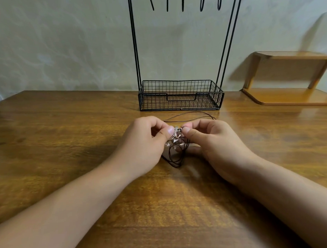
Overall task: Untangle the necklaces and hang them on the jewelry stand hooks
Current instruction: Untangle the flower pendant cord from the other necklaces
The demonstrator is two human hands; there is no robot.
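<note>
Now two hands work at a brown wooden table (65,128) by a pale wall (71,43).
Left hand (148,143) and right hand (214,140) pinch tangled necklaces (175,140); far off, one stand (180,95) shows five hooks (202,2).

Two bare forearms come into view from the near edge, one from the left and one from the right. No sleeve covers either of them up to the picture's border. The left hand (146,143) and the right hand (216,140) wear no glove. The thumbnails are short and plain. The fingers are slim and the wrists are narrow.
</note>
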